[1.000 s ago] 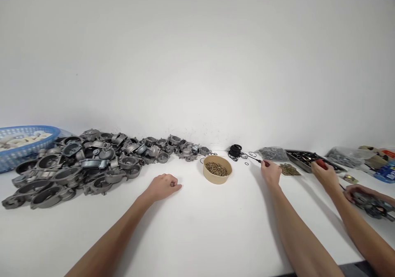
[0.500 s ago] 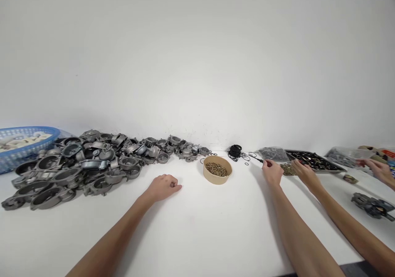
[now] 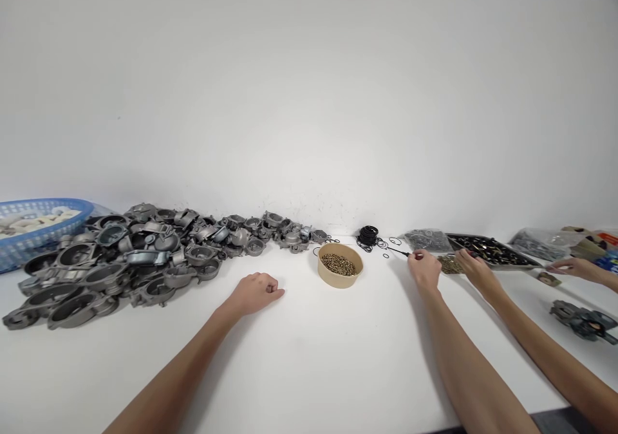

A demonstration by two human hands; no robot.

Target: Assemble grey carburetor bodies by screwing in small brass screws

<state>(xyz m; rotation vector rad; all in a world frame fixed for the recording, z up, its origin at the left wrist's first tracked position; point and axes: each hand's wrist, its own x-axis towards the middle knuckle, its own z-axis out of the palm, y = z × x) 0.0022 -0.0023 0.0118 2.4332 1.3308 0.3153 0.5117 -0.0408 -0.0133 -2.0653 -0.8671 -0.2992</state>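
My left hand rests on the white table with its fingers curled in. A small dark spot shows between thumb and forefinger, too small to name. My right hand is closed around a thin black pointed tool, whose tip points left towards loose black rubber rings. A coil of black O-rings lies near that tip, by the wall. Between my hands stands a round cardboard bowl filled with small brass-coloured parts.
Grey metal castings are heaped on the left, beside a blue basket. At right, a co-worker's hands reach in near a pile of small brass parts, a tray of dark parts and plastic bags. A metal assembly lies far right.
My right hand and its tool have shifted slightly left and down. The co-worker's far hand has moved left and down to a small block. My left hand has stayed still.
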